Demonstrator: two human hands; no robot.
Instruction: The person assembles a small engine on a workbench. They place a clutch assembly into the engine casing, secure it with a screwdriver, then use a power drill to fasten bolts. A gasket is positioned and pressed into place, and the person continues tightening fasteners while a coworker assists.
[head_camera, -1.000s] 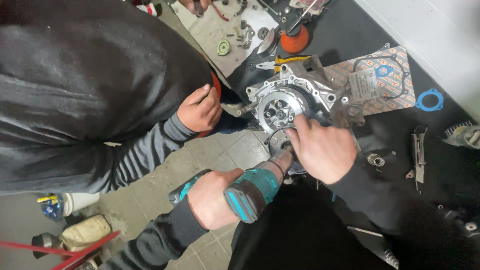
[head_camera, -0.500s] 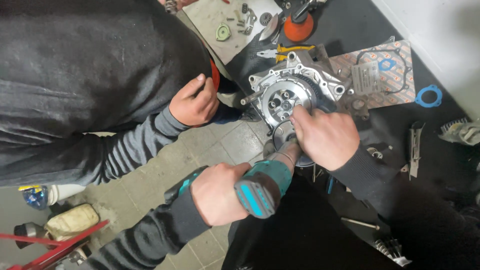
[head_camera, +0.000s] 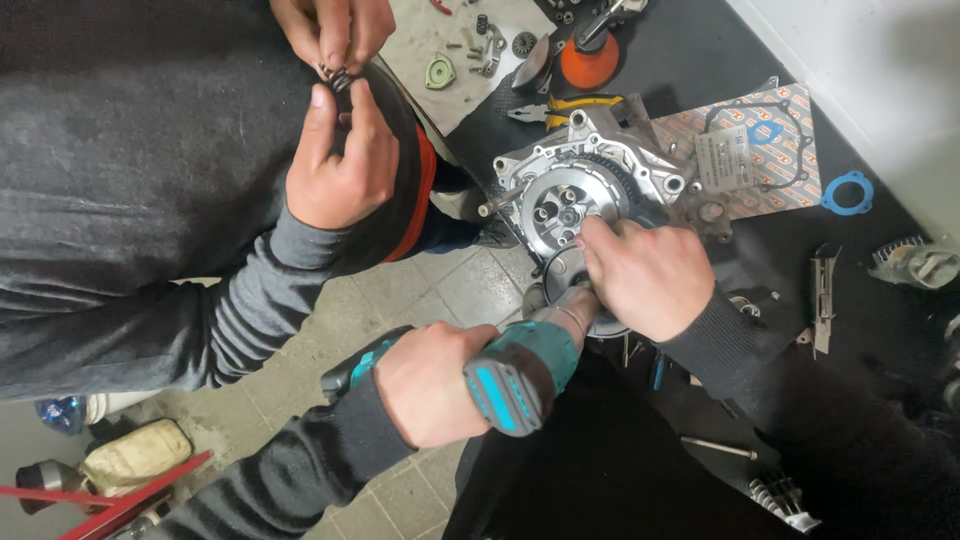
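Left hand (head_camera: 428, 385) is wrapped tight around the grip of a teal and black cordless driver (head_camera: 500, 375), knuckles up, forearm coming in from about 7 o'clock. The tool's nose points up toward 1 o'clock, at the lower edge of the metal engine cover (head_camera: 580, 190). Right hand (head_camera: 645, 275) comes in from 4 o'clock, wrist bent, fingers curled and pinching down right at the round clutch-looking hub (head_camera: 562, 208) in the middle of that cover (can't tell exactly what's between the fingertips, they hide it). The cover sits on a black bench at centre top. At 2 o'clock from it there's a gasket sheet (head_camera: 760, 150) and a blue ring gasket (head_camera: 848, 192). Over at 10 o'clock another person's hands (head_camera: 340, 160) fiddle with small metal bits.
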